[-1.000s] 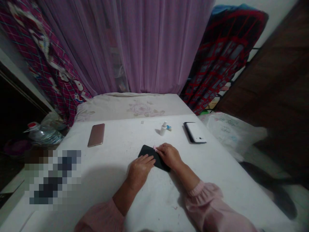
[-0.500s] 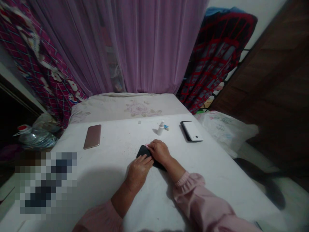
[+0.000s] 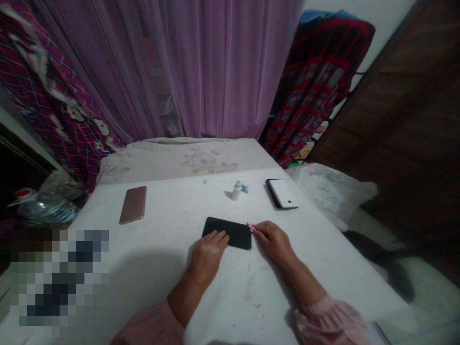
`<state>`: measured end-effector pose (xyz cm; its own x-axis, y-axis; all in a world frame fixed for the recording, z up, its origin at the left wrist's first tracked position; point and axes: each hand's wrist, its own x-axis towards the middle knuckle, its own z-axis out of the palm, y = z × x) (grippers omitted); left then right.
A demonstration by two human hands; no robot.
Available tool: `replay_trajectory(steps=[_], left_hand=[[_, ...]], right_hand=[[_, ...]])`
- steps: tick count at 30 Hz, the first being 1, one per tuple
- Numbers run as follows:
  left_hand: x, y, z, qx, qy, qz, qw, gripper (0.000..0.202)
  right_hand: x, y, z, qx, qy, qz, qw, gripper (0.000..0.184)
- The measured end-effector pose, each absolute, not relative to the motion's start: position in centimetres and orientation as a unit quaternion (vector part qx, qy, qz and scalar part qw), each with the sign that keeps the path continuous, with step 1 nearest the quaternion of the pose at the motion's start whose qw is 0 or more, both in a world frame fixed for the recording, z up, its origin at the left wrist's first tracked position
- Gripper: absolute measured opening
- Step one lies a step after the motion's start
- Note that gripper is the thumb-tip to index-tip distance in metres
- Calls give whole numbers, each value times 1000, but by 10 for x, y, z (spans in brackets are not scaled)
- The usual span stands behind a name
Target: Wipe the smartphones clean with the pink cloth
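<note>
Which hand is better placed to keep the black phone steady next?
Left, probably: the left hand rests on the black phone, while the right hand sits at its end with a small pink thing at the fingertips.

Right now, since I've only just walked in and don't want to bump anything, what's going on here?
A person is working with bare hands on a white-sheeted bed. Their left hand lies flat on a black phone, and their right hand sits just off its right end, with something small and pink at the fingertips. Farther off lie a rose-gold phone, a small white bottle and a white phone.
</note>
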<state>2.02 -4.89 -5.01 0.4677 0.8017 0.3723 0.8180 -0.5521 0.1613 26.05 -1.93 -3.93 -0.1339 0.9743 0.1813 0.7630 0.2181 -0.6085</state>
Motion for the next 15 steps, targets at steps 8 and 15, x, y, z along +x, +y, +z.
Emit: replay_trajectory(steps=[8, 15], left_hand=[[18, -30, -33, -844, -499, -194, 5, 50], [-29, -23, -57, -841, -509, -175, -51, 68]], right_hand=[[257, -19, -48, -628, -607, 227, 431, 37], [252, -19, -45, -628, -581, 233, 462, 39]])
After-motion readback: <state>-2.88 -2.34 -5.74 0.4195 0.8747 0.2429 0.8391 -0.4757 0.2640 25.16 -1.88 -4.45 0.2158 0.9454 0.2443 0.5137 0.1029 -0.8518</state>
